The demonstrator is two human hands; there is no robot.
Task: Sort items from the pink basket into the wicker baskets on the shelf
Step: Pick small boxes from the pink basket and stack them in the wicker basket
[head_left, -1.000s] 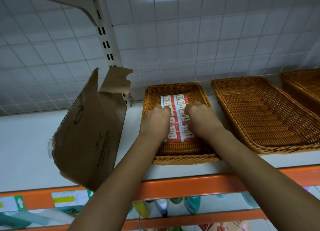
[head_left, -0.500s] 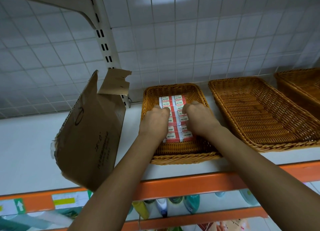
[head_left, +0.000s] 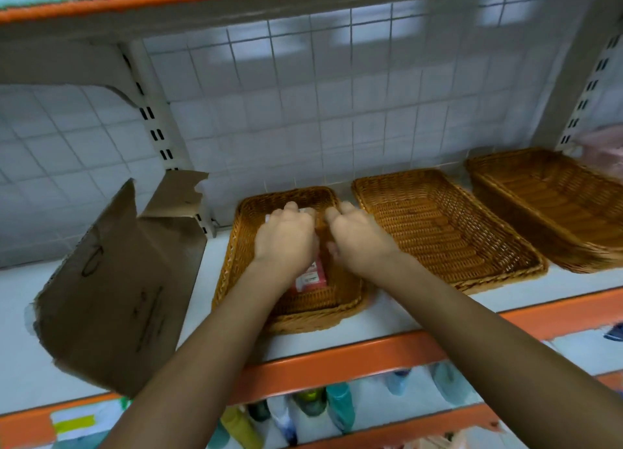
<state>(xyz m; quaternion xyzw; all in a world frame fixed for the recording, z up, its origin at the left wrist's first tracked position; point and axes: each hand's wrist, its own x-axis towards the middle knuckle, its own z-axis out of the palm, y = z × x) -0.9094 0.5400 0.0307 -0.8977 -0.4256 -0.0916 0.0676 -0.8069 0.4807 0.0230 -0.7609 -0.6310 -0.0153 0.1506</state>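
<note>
Both hands reach into the leftmost wicker basket (head_left: 236, 256), near the shelf's (head_left: 337, 361) front edge. The left hand (head_left: 286, 237) curls its fingers over the red-and-white boxes (head_left: 308, 278). The right hand (head_left: 359, 237), fingers bent, sits just beside them; its hold is unclear.

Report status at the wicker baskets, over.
Both hands in leftmost wicker basket: left hand over red-and-white boxes, right hand beside them, grips unclear. Nothing in middle basket. On the left, torn cardboard, clear of hands.
</note>
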